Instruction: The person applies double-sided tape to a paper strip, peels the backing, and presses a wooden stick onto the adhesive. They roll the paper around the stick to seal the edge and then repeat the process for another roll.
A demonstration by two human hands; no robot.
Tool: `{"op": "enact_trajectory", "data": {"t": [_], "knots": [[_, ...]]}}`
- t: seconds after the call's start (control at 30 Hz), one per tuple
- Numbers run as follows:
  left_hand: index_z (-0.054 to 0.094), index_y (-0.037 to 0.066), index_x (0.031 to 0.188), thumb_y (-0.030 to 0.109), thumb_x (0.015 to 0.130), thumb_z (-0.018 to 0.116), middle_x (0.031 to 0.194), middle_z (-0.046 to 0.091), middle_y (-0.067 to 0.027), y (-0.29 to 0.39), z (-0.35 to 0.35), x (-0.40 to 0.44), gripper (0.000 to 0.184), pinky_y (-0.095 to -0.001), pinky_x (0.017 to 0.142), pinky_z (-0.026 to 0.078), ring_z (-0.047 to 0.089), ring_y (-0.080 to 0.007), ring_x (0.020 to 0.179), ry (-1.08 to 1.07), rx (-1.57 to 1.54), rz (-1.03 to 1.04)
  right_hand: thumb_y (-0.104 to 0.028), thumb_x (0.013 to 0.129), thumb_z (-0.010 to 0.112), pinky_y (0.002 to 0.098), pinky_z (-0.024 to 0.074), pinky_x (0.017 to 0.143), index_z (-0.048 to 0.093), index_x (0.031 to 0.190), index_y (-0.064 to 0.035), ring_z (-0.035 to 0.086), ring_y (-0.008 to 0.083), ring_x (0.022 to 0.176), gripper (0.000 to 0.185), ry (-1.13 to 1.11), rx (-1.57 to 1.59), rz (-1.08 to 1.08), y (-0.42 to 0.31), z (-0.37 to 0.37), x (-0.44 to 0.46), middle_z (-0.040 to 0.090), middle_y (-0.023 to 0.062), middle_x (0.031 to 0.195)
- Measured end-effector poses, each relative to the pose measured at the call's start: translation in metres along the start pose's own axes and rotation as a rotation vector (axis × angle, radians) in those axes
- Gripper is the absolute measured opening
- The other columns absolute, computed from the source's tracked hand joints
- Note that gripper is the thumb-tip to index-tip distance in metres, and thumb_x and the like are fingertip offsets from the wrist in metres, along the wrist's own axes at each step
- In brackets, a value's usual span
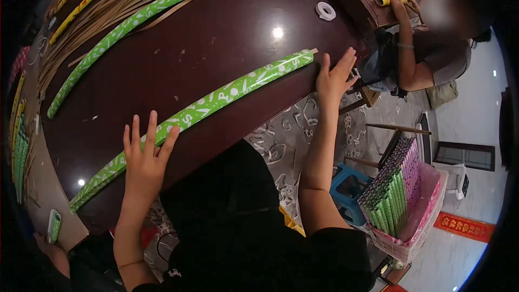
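A long green roll of patterned wrapping paper [232,91] with white print lies across the dark table in front of me. A short tan strip end [314,51] pokes out of its right tip. My left hand [143,159] rests with fingers spread over the roll, left of its middle. Just past the roll's right end, my right hand [335,78] is held open, apart from the roll, with nothing in it. A second green roll [130,24] lies farther back, beside a spread of thin tan strips [92,38].
A white tape ring [325,11] sits on the dark table [243,27]. A co-worker [438,48] at the right holds a yellow roll [383,1]. A basket [413,246] of rolls and a blue stool [346,192] stand at right. Paper scraps [289,146] litter the floor.
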State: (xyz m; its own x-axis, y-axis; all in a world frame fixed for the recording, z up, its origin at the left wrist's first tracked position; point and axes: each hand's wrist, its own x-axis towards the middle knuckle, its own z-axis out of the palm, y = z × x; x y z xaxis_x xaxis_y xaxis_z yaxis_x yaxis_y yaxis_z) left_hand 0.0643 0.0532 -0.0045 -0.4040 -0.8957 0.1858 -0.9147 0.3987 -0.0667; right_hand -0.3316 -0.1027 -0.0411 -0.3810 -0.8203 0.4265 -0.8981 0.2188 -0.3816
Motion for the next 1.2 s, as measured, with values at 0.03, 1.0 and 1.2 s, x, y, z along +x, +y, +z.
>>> {"op": "enact_trajectory", "data": {"t": [0.03,1.0,1.2], "knots": [[0.053,0.025,0.14,-0.01,0.085,0.053,0.152,0.036,-0.0185,0.0,-0.001,0.0,0.065,-0.0638,0.106,0.033,0.038,-0.0493,0.135,0.0,0.01,-0.011,-0.042,0.1,0.049,0.0585,0.0077,0.116,0.018,0.153,-0.0008,0.016,0.0351,0.149,0.073,0.066,0.055,0.018,0.003,-0.001,0.001,0.021,0.0211,0.159],[0.054,0.009,0.137,0.002,0.091,0.052,0.145,0.044,-0.0205,-0.01,-0.01,-0.01,0.046,-0.0511,0.106,0.042,0.047,-0.0398,0.131,0.048,-0.145,0.008,-0.068,0.076,0.059,0.0576,0.0144,0.117,0.04,0.148,-0.0116,0.03,0.0225,0.145,0.093,-0.585,0.23,-1.129,-0.162,-0.05,-0.135,0.036,0.0049,0.155],[0.054,0.009,0.137,0.0,0.09,0.051,0.146,0.043,-0.021,-0.011,-0.008,-0.011,0.048,-0.0529,0.106,0.041,0.043,-0.0415,0.133,0.021,-0.113,0.026,-0.081,0.073,0.047,0.0607,0.0051,0.116,0.042,0.148,-0.0153,0.033,0.02,0.144,0.1,-0.471,0.173,-0.935,-0.155,-0.043,-0.177,0.039,0.0,0.154]]}}
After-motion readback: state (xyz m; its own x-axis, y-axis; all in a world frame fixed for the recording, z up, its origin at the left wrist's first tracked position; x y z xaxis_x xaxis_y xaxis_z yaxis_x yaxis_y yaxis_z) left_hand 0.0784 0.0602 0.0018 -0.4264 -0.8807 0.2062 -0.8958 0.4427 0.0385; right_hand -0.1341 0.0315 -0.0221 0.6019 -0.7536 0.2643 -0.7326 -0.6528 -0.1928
